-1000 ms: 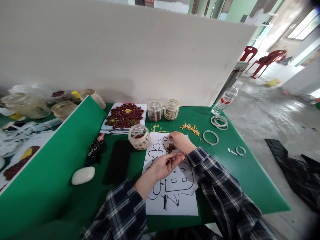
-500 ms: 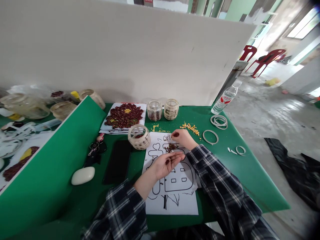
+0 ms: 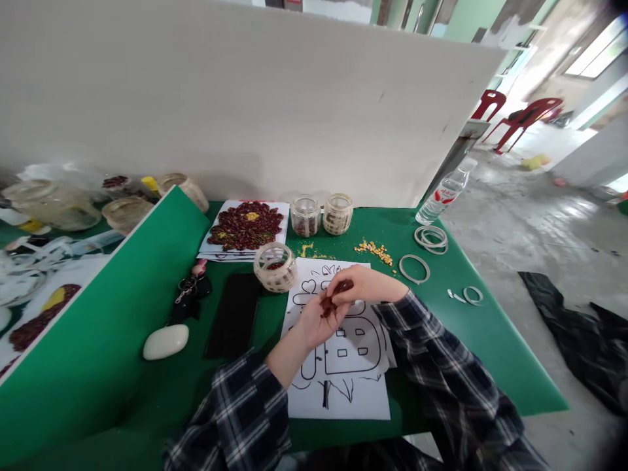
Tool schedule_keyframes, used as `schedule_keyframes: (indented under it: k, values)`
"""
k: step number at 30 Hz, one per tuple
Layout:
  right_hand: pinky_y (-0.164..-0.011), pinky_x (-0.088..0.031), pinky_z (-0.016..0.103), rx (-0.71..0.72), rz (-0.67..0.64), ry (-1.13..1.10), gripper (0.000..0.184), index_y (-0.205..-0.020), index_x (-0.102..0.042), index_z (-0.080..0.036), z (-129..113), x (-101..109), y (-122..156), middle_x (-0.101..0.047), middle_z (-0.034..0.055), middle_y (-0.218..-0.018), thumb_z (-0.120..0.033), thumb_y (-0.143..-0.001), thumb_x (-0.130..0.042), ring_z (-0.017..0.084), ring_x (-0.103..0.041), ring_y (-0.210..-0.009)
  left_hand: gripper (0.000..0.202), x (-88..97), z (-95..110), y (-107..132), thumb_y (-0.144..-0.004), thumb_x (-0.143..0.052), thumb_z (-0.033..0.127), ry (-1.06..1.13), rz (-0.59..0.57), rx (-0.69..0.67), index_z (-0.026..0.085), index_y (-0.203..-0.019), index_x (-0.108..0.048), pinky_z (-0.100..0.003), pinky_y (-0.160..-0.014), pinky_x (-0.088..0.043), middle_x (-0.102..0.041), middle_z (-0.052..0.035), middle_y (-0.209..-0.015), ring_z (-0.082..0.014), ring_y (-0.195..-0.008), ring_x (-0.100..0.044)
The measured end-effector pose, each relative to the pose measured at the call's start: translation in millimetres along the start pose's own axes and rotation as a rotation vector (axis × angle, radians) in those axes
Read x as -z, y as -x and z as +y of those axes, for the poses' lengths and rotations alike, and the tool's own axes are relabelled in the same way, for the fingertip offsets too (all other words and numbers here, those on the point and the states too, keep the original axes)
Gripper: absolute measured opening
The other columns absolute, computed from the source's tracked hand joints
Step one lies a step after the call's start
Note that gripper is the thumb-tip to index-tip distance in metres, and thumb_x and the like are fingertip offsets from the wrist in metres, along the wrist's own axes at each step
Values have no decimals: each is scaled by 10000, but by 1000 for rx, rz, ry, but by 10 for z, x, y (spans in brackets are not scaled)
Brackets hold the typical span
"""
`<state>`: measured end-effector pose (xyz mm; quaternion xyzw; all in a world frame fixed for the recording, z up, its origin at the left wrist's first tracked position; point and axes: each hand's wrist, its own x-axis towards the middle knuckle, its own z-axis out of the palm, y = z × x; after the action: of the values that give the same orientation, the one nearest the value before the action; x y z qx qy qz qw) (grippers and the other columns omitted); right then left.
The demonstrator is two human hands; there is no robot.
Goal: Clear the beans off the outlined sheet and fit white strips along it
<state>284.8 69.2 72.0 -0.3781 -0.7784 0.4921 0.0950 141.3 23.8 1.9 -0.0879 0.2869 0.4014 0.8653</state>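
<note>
Your left hand (image 3: 313, 327) is palm up, cupped around dark red beans (image 3: 327, 307). Your right hand (image 3: 367, 285) is curled over it, holding more of them; fingertips meet at the left palm, exact pinch can't tell. Both sit above the line-drawing sheets (image 3: 364, 400). Woven-wrapped jar (image 3: 275, 280) with beans inside is just beside the sheets' upper left corner, black phone (image 3: 232, 317) below it. Yellow kernels (image 3: 373, 250) lie loose past your right hand, pale ring (image 3: 415, 269) near them.
</note>
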Motion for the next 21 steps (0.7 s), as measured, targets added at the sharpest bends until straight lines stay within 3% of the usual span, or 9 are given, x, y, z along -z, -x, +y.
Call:
schedule_keyframes:
  k: [4, 7, 9, 12, 15, 17, 21]
  values:
    - [-667, -511, 249, 14, 198, -98, 195, -911, -719, -167, 246, 115, -65, -720, 27, -838, -315, -802, -652, 132, -640, -714, 283, -40, 31, 56, -968, -351, 154, 50, 15, 30, 48, -1145, -543, -194, -666, -586, -692, -138, -887, -176, -837, -709]
    - [-718, -501, 265, -41, 435, 44, 138, -899, -721, -161, 478, 145, -160, -720, 40, -853, -227, -814, -634, 139, -635, -752, 254, -7, 53, 93, -973, -331, 121, 72, -12, 122, 57, -1049, -565, -87, -497, -504, -646, -70, -730, -70, -577, -652]
    - [-754, -492, 273, -118, 551, 196, 137, -897, -728, -157, 628, 113, -239, -717, 52, -875, -143, -792, -641, 146, -631, -781, 254, 41, 62, 111, -980, -330, 124, 59, -114, 153, 85, -930, -576, -48, -349, -357, -525, 21, -562, -7, -371, -483]
    - [-746, -489, 264, -160, 557, 293, 193, -933, -731, -147, 786, 24, -343, -705, 64, -877, -107, -747, -695, 150, -627, -780, 317, 99, 63, 126, -986, -391, 230, 11, -271, 141, 136, -716, -528, -98, -256, -159, -287, 97, -422, 2, -257, -232]
    - [-735, -488, 254, -113, 544, 338, 175, -939, -734, -156, 828, -52, -394, -687, 62, -884, -125, -771, -694, 142, -621, -763, 459, 100, 55, 122, -996, -347, 351, -28, -299, 115, 167, -584, -428, -139, -271, -130, -146, 98, -383, -27, -263, -172]
    - [-757, -486, 256, -69, 534, 369, 159, -933, -737, -158, 812, -79, -399, -678, 66, -905, -112, -806, -654, 138, -618, -772, 476, 77, 48, 111, -1004, -299, 351, -10, -286, 67, 168, -581, -419, -149, -301, -172, -170, 85, -391, -43, -295, -231]
    - [-805, -479, 269, 3, 515, 392, 192, -940, -738, -149, 777, -89, -387, -670, 77, -928, -75, -843, -591, 146, -620, -819, 370, 25, 37, 100, -988, -318, 280, 67, -248, -20, 145, -709, -520, -182, -415, -371, -434, 24, -523, -71, -433, -448]
